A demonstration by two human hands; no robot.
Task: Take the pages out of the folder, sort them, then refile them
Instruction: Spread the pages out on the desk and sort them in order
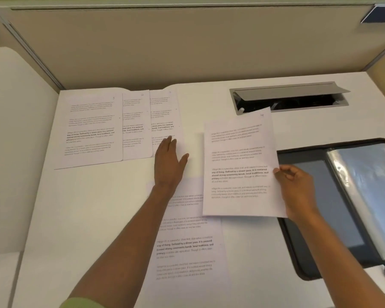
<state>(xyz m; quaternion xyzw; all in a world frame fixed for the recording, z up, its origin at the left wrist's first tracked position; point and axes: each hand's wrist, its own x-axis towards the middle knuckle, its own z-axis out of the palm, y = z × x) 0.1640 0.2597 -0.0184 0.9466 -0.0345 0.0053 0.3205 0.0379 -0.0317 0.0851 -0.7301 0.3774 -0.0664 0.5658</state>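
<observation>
Right hand [296, 187] pinches a page [238, 156] by its right edge, mid-right of the frame. The corner number looks like a 4, but it's too blurry to be sure. Left hand [169, 161] lies flat, fingers straight, on the rightmost of three pages [91, 127] overlapped at upper left. Another sheet [187, 247] lies lower centre. The folder [333, 196] sits open at the right edge.

Three overlapping pages [91, 127] flat at far left, page marked 4 [238, 161] at centre-right, another page [187, 247] flat beneath it, black folder [338, 207] open at right, clear sleeves [369, 185] showing
</observation>
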